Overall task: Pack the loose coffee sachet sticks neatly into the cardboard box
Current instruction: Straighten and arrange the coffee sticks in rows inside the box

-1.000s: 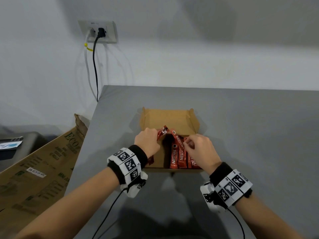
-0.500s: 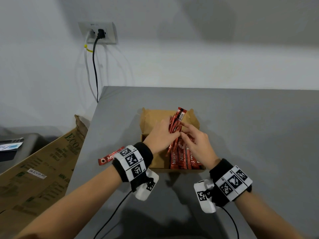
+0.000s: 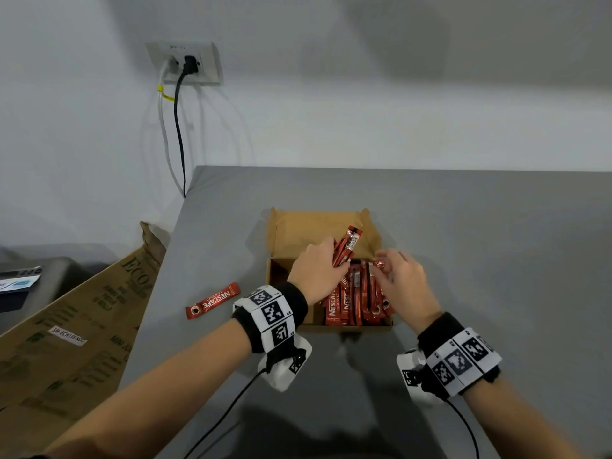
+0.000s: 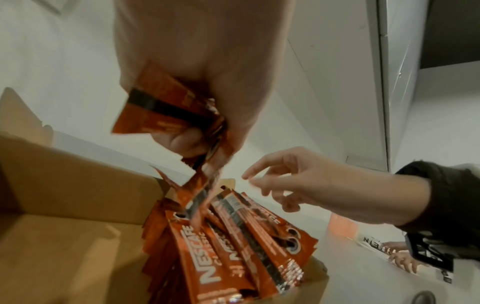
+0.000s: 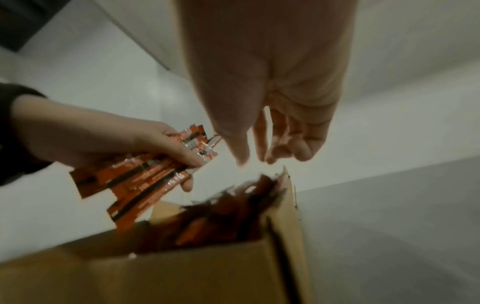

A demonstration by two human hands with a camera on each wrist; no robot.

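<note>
An open cardboard box (image 3: 291,226) sits mid-table, with red coffee sachet sticks (image 3: 357,303) stacked lengthwise in its right half. Over the box my left hand (image 3: 314,273) grips a bundle of sachets (image 3: 347,246) that points up and away. The left wrist view shows that bundle (image 4: 161,107) pinched under the thumb. My right hand (image 3: 394,273) hovers over the packed sticks, fingers loosely spread and holding nothing (image 5: 272,144). One loose sachet (image 3: 212,301) lies on the table left of the box.
The grey table (image 3: 496,260) stretches right and toward me. A large flattened carton (image 3: 66,326) leans at its left edge. A wall socket (image 3: 185,62) with cables hangs behind. Wrist camera cables trail near my forearms.
My left hand lifted a bundle of sachets out of the box. One sachet now lies on the table to the left. My right hand left the bundle and moved right over the packed sticks.
</note>
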